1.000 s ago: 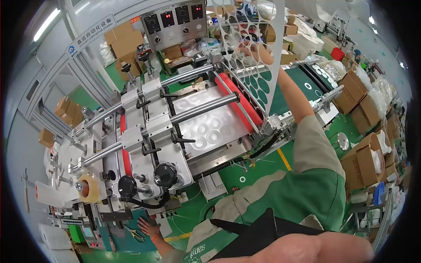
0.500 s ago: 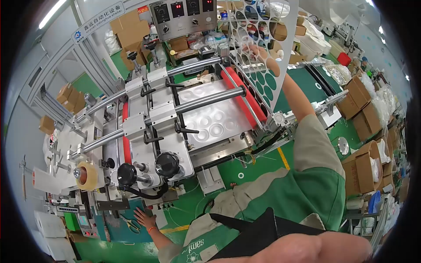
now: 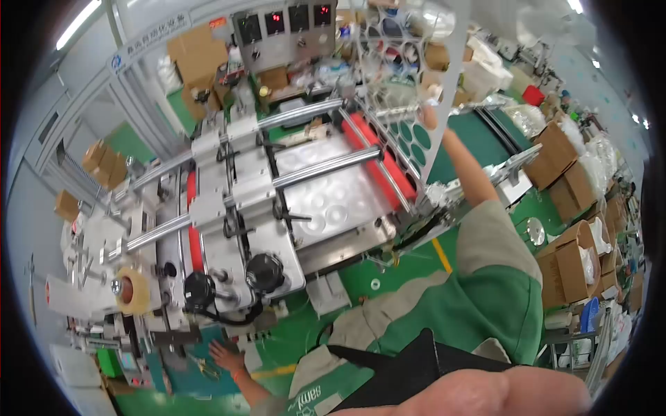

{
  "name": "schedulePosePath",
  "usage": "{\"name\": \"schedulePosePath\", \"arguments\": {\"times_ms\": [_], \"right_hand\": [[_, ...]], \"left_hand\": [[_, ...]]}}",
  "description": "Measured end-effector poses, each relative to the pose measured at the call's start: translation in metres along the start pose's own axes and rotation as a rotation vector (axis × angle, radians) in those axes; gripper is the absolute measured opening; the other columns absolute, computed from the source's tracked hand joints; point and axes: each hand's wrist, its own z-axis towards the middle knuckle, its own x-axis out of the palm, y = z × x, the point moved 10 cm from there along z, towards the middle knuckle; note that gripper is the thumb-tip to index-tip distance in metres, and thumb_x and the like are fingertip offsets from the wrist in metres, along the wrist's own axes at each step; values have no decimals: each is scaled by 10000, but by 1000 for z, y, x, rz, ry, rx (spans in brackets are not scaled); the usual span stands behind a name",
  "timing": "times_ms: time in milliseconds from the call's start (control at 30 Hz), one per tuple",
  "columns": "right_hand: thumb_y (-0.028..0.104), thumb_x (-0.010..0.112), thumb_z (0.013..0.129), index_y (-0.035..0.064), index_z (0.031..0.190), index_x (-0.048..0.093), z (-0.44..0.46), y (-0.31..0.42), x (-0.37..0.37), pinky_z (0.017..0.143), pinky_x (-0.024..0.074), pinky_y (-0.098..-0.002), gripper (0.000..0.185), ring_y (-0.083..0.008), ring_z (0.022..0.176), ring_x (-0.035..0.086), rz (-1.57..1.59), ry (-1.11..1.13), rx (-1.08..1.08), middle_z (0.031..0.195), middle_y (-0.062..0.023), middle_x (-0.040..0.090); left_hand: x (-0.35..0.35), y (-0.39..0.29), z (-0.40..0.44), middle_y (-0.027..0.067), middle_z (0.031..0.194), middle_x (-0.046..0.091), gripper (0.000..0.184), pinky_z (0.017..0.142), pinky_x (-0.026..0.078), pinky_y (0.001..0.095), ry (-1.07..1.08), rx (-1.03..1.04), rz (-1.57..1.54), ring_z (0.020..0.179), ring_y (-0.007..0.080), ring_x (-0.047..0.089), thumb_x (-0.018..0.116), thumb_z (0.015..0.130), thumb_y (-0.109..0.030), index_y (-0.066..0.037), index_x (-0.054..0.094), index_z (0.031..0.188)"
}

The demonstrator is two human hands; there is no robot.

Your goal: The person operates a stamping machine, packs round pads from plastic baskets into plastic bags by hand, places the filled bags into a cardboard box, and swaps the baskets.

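Note:
My left hand (image 3: 227,358) lies with its fingers spread at the edge of a teal mat (image 3: 187,383), just right of yellow-handled scissors (image 3: 207,368). On the far side, my right hand (image 3: 430,115) is raised by a white sheet full of round holes (image 3: 452,76). The sheet partly covers that hand and motion blurs it, so its fingers and any grip cannot be made out. The sheet rises steeply beside a red roller (image 3: 388,177), between a shiny metal plate (image 3: 333,191) and a green conveyor belt (image 3: 472,149).
Steel rods (image 3: 329,168) and black knobs (image 3: 264,272) stand out from the machine. A control box (image 3: 277,38) is at the top. A tape roll (image 3: 132,291) sits at left. Cardboard boxes (image 3: 565,267) line the right side. A white ring (image 3: 375,284) lies on the green floor.
The view has shifted and blurred. My right hand has moved back toward the sheet's right edge, with less of it showing through the holes. White rings seen earlier on the belt are gone from view.

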Motion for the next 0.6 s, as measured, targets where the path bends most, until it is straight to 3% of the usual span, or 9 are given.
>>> {"name": "schedulePosePath", "arguments": {"times_ms": [67, 100, 200, 300, 333, 367, 467, 533, 600], "right_hand": [[311, 616, 720, -34, 1069, 513, -15, -5, 12, 835, 425, -403, 502, -365, 996, 520, -60, 373, 80, 1112, -247, 516], [265, 597, 735, -18, 1036, 551, -20, 5, 3, 809, 435, -416, 415, -366, 943, 544, -85, 610, 227, 1011, -242, 567], [246, 582, 737, 65, 976, 616, -21, 6, -46, 750, 462, -397, 301, -323, 864, 584, -110, 556, 339, 926, -176, 614], [264, 579, 742, 98, 939, 639, -28, 6, -93, 709, 474, -387, 265, -296, 812, 600, -178, 621, 359, 889, -140, 628], [281, 581, 743, 105, 925, 646, -32, 8, -104, 694, 476, -384, 262, -287, 789, 604, -231, 698, 344, 871, -128, 632], [268, 560, 747, 35, 829, 638, -34, 31, -127, 659, 463, -384, 259, -309, 691, 591, -249, 781, 351, 762, -161, 622], [353, 552, 780, 10, 809, 646, -28, 147, -200, 634, 475, -331, 357, -204, 659, 602, -150, 1095, 332, 710, -104, 630], [294, 581, 799, 57, 807, 658, 11, 243, -258, 588, 455, -286, 249, -162, 605, 565, -61, 955, 85, 675, -54, 621], [202, 641, 774, 83, 868, 662, 68, 309, -344, 633, 444, -276, 153, -143, 625, 554, 55, 412, -103, 720, -39, 633]], "left_hand": [[7, 4, 1, 91, 1455, 40, 1270, 1019, 207, 466, -146, 15, 18, 1323, 313, 100, 820, 416, -356, -164, 41, 1400], [18, 10, 6, 82, 1457, 16, 1271, 1039, 160, 457, -203, 43, 8, 1332, 310, 50, 824, 423, -327, -176, 25, 1401], [23, 13, 12, 74, 1457, -15, 1303, 1053, 117, 448, -126, -59, -24, 1335, 306, -2, 833, 412, -334, -184, -3, 1400], [25, 13, 3, 51, 1457, 44, 1081, 1046, 162, 435, 12, -114, 187, 1332, 287, 71, 738, 596, -424, -179, 60, 1401], [4, 3, -7, 86, 1418, 172, 866, 1030, 179, 454, -385, 42, 391, 1277, 335, 199, 445, 661, -597, -171, 194, 1371], [-13, -17, -30, 122, 1379, 301, 882, 1014, 196, 472, -787, 196, 586, 1222, 384, 328, 151, 726, -770, -164, 327, 1341], [-53, -36, -52, 120, 1372, 316, 826, 976, 256, 487, -696, 126, 513, 1212, 360, 350, 290, 741, -709, -137, 337, 1334], [-52, -25, -47, 104, 1367, 328, 734, 963, 286, 491, -710, 140, 140, 1214, 330, 354, 394, 777, -617, -129, 353, 1324], [-24, -17, -35, 100, 1363, 334, 714, 967, 286, 494, -665, 98, 245, 1219, 329, 347, 407, 784, -594, -125, 356, 1320]]}}
